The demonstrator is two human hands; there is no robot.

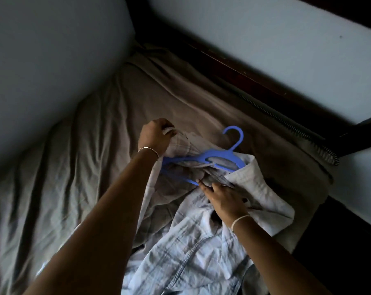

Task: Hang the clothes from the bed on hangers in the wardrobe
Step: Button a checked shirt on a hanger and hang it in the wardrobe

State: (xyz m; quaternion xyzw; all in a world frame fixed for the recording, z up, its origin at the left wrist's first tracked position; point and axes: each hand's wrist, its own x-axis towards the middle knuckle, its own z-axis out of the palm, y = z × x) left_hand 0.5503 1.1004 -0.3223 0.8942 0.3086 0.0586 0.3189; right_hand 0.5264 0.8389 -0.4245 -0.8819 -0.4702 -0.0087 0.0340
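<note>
A pale checked shirt (193,248) lies spread on the bed (73,167), collar end away from me. A blue plastic hanger (218,156) rests partly inside the shirt's top, its hook pointing to the far right. My left hand (155,136) grips a bunched corner of the shirt's shoulder and lifts it at the hanger's left end. My right hand (220,196) lies on the shirt below the hanger, fingers stretched toward the hanger's lower bar and touching the cloth; whether it pinches anything is hidden.
A grey-brown wrinkled sheet covers the bed. A pale wall (42,50) runs along the left. A dark wooden bed frame (254,81) and a second wall (286,39) border the far right side. A dark gap (340,241) lies right of the mattress.
</note>
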